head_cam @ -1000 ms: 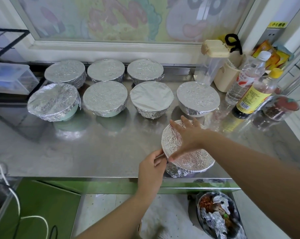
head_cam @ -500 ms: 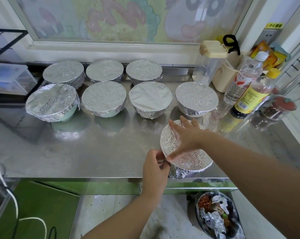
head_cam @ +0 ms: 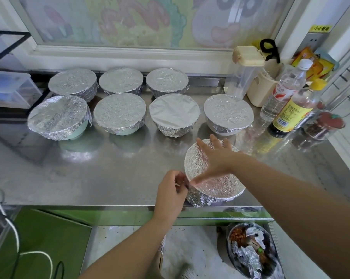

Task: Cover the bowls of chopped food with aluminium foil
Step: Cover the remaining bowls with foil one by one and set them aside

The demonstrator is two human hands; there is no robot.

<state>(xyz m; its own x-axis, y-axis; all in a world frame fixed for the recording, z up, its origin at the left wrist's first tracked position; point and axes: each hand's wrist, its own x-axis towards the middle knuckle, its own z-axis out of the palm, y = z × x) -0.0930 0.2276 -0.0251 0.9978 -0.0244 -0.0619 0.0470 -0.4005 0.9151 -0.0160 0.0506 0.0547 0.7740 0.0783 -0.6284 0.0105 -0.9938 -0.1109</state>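
Foil (head_cam: 220, 186) pinched by the left hand (head_cam: 170, 196), right hand (head_cam: 216, 158) spread flat on top. A hard tug could tear it or drag the bowl (head_cam: 202, 199) off the tabletop (head_cam: 109, 174).

near bowl (head_cam: 214, 178) at counter (head_cam: 109, 174) front edge | seven covered bowls (head_cam: 119, 113) behind | bottles (head_cam: 286, 101) right

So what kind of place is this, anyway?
Most likely a kitchen, perhaps one used for food prep: a stainless steel counter, rows of foil-covered bowls on it, and labelled bottles, probably condiments, standing at its right end.
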